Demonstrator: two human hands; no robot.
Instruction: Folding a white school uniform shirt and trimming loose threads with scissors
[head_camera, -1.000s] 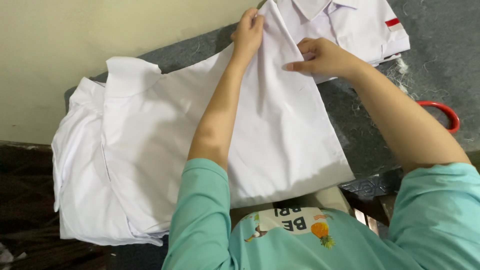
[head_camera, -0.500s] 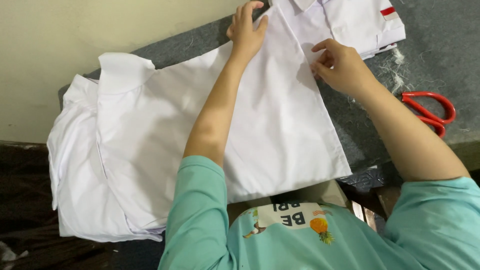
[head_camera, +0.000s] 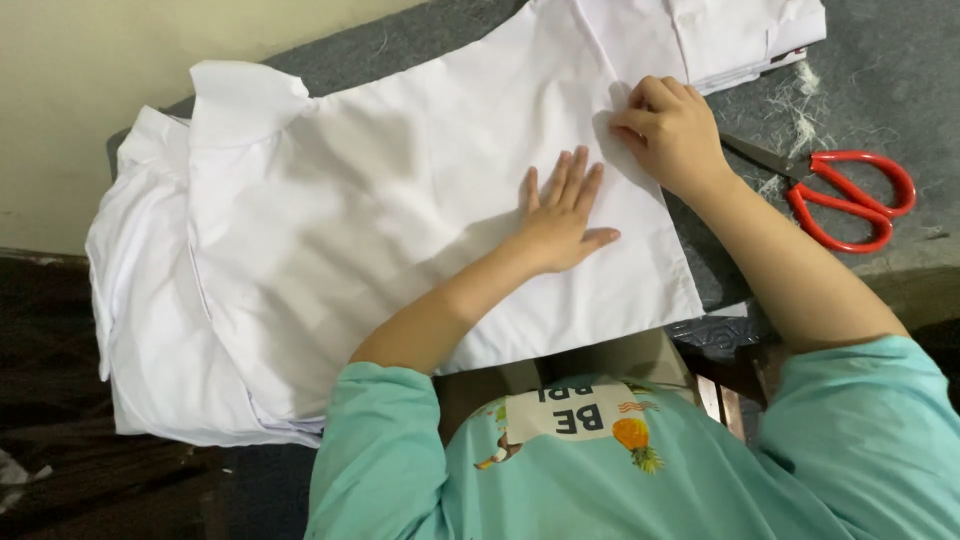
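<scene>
Head cam: white shirt lying flat on grey table. L hand pressing palm-down mid-shirt, fingers spread flat. R hand working shirt's far-right area, fingers curled together pinching a fold. Red scissors sitting right of shirt, w/ a second folded shirt beyond it. Fabric prob. light, soft, limp, slides easy; best gripping at hem/edges.

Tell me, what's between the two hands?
Only smooth white shirt cloth lies between the flat left hand and the right hand, in the head view.
</scene>
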